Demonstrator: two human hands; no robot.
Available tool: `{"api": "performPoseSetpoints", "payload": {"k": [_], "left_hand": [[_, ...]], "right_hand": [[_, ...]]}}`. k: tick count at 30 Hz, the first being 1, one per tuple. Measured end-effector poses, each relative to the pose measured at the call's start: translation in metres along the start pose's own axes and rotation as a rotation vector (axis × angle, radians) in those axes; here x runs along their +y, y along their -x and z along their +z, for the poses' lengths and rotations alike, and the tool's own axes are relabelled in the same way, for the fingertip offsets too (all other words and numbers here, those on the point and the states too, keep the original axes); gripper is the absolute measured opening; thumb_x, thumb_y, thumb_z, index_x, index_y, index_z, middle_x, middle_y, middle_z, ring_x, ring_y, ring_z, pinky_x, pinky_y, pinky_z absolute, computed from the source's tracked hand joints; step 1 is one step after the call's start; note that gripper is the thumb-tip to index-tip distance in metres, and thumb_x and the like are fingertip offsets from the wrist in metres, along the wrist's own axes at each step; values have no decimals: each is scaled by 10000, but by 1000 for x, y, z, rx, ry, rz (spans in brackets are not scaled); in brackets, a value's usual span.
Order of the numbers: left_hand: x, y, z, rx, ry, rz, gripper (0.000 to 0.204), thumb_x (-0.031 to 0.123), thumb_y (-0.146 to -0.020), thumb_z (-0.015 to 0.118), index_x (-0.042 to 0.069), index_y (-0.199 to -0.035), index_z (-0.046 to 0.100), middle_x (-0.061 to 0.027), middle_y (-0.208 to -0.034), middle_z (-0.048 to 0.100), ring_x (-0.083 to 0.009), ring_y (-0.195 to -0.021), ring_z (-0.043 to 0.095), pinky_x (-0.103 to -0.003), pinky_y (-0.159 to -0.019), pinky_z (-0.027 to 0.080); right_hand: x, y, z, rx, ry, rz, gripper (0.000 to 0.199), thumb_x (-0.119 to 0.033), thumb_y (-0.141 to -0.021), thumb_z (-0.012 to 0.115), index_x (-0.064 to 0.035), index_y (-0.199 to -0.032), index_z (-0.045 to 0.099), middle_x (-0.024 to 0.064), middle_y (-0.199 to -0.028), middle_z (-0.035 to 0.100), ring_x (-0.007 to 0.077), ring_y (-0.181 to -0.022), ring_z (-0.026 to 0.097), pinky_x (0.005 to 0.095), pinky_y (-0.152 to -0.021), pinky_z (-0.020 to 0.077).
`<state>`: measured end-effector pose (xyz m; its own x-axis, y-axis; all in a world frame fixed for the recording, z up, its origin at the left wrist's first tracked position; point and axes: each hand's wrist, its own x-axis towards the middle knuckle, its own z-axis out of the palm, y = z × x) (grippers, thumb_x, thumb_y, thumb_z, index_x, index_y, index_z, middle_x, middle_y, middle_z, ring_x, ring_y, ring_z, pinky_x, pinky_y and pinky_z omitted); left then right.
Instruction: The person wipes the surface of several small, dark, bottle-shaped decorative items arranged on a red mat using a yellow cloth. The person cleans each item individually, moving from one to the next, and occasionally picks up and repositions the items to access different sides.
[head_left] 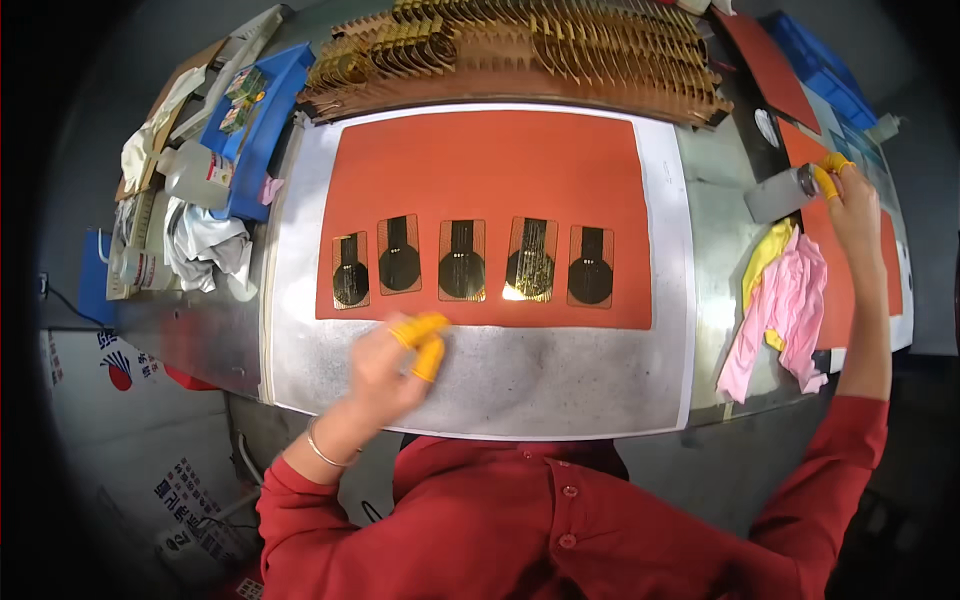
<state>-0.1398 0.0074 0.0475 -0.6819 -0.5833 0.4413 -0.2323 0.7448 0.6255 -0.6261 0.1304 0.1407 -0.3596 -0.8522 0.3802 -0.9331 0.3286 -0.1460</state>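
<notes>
Several small copper-and-black flexible circuit pieces lie in a row on an orange mat on a white sheet. My left hand, with yellow finger cots, hovers over the grey table just below the mat's front edge, fingers loosely curled and holding nothing. My right hand, also wearing yellow cots, reaches out to the far right and grips a grey block-shaped tool. Pink and yellow cloths lie beneath that arm.
A long stack of copper circuit pieces runs along the back. A blue tray, a white bottle and crumpled rags crowd the left. More orange sheets and blue bins sit at the right.
</notes>
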Motion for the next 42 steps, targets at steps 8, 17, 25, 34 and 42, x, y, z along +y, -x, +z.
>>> {"api": "performPoseSetpoints", "payload": {"k": [8, 17, 25, 34, 42], "left_hand": [[-93, -30, -47, 275, -137, -104, 185, -16, -819, 571, -15, -997, 623, -85, -785, 619, -123, -639, 559, -230, -593, 447], [-186, -23, -80, 336, 211, -450, 235, 23, -862, 511, -18, -1078, 596, -54, -816, 614, -75, -680, 530, -202, -628, 433], [-188, -24, -72, 232, 23, -443, 201, 46, -844, 563, -4, -1027, 629, -35, -804, 610, -75, -695, 522, -207, -637, 424], [-194, -20, -75, 193, 115, -439, 224, 64, -862, 552, -26, -1060, 606, -65, -898, 626, -110, -818, 562, -225, -738, 439], [-203, -15, -74, 230, 96, -423, 235, 70, -892, 494, -51, -1076, 575, -91, -976, 606, -138, -892, 552, -262, -806, 434]], "right_hand": [[-182, 80, 84, -418, -719, 62, 227, -182, -775, 685, -20, -917, 613, 136, -849, 634, 271, -787, 624, 329, -718, 475], [-236, 71, 133, -406, -319, -301, 164, -205, -833, 585, -44, -863, 581, 140, -763, 600, 324, -669, 594, 426, -568, 466], [-242, 47, 152, -378, -181, -360, 158, -213, -805, 614, -62, -832, 579, 135, -744, 593, 333, -630, 583, 417, -550, 472], [-215, 126, 49, -429, -593, 303, 121, -110, -792, 630, -17, -865, 604, 119, -753, 621, 220, -635, 609, 303, -594, 469], [-49, 45, -30, 91, -99, 406, 183, -117, -769, 635, 45, -850, 608, 127, -785, 645, 179, -741, 605, 304, -690, 463]]}}
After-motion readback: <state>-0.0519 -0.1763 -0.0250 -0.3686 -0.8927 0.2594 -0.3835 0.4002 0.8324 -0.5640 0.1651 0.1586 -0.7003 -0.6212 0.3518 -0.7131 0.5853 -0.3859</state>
